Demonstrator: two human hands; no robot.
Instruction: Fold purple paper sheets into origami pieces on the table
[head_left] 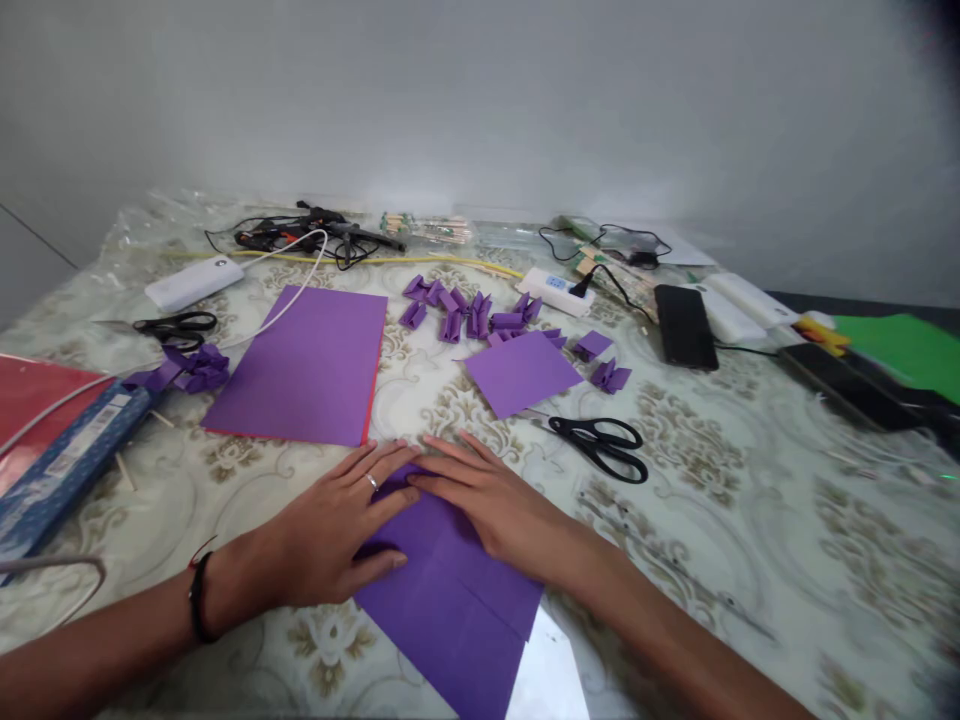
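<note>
A purple sheet of paper (450, 590) lies at the front of the table, with crease lines across it and its far end under my fingers. My left hand (345, 520), with a ring and a dark wristband, rests flat on its left edge, fingers outstretched. From the right, my right hand (487, 500) presses on the far part of the sheet, fingers extended and close to the left fingertips. Just beyond my hands, a purple paper stack (307, 370) with red edges lies on the left and a smaller purple piece (523, 373) on the right. Black-handled scissors (600, 445) lie beside that piece.
Several folded purple pieces (477, 315) sit mid-table. A power strip (556, 290) and a phone (685, 326) stand behind right. Left are more scissors (176, 326), a white device (195, 284), crumpled purple paper (202, 370) and a blue box (71, 460). Green paper (900, 350) lies far right.
</note>
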